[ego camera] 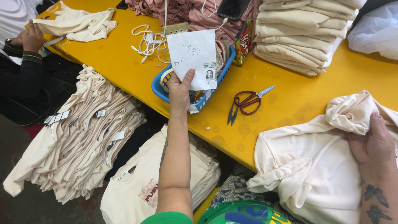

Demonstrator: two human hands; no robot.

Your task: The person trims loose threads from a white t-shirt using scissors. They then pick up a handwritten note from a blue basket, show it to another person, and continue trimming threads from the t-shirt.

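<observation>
My left hand (180, 90) holds up a white sheet of paper (193, 54) with handwriting and a small photo on it, above a blue plastic basket (158, 86) at the yellow table's near edge. My right hand (375, 141) grips a bunched fold of a cream garment (309, 161) that lies on the table's right corner and hangs over the edge. Red-handled scissors (248, 101) and a small dark thread snip (231, 115) lie on the table between my two hands.
A tall stack of folded cream garments (300, 33) stands at the back. Pink garments (199, 16), a phone (233, 7) and white cords (149, 41) lie behind the basket. Below the table are heaps of cream shirts (83, 132). Another person's hand (31, 36) works a cream garment at the far left.
</observation>
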